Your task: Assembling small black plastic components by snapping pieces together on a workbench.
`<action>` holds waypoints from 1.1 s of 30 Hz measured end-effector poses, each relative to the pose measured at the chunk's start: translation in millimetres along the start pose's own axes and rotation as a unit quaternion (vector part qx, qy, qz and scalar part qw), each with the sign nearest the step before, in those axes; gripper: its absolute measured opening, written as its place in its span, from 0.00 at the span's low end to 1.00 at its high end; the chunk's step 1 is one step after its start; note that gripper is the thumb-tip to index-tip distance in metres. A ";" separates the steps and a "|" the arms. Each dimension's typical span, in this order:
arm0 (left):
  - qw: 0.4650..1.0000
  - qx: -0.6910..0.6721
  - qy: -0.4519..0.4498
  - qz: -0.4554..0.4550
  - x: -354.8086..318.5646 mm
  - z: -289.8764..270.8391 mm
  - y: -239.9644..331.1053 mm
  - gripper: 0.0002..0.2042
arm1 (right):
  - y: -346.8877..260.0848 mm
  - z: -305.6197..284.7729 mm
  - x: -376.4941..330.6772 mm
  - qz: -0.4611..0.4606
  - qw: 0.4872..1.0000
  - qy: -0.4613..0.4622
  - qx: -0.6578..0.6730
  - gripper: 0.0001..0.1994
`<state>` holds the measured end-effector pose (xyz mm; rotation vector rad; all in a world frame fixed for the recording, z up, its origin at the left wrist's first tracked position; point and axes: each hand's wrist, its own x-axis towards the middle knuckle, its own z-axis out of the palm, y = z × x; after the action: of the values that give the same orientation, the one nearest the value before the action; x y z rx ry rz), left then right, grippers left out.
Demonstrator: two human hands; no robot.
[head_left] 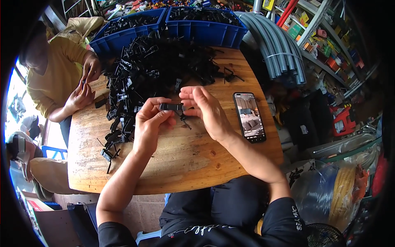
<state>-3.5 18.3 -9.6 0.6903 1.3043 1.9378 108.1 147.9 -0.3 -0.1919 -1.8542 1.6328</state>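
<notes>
Over the wooden table [185, 168], my left hand [149, 119] pinches a small black plastic part [170, 107] between thumb and fingers. It looks like a clip or buckle, held roughly level. My right hand [207, 111] is at the part's right end with its fingers stretched out and apart; whether the fingertips touch the part cannot be made out. Just below the part, a thin black piece [185, 120] shows between my hands. Beyond them rises a large heap of similar black parts [158, 61], some with shiny metal pieces.
A lit phone [249, 117] lies right of my right hand. Two blue crates [201, 33] full of black parts stand at the far edge. At left, a co-worker's hands [82, 96] hold something small. Loose parts [109, 154] lie front left; grey corrugated pipe [284, 61] is at far right.
</notes>
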 end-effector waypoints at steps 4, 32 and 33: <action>0.967 0.159 -0.078 0.182 -5.7 0.1 -3.4 0.11 | 5.6 -2.9 -0.9 0.256 0.927 -0.067 0.266 0.17; 0.916 0.334 -0.020 0.220 -10.1 1.8 -2.4 0.11 | 32.6 -7.0 -3.4 0.227 0.896 -0.132 0.359 0.05; 0.922 0.326 -0.020 0.207 -8.6 1.4 -2.1 0.10 | 29.7 -5.8 -3.6 0.227 0.910 -0.118 0.326 0.05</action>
<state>3.5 12.9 -11.4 1.4198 1.9208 1.7590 105.2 157.2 -29.1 -0.1422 -1.3701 2.6089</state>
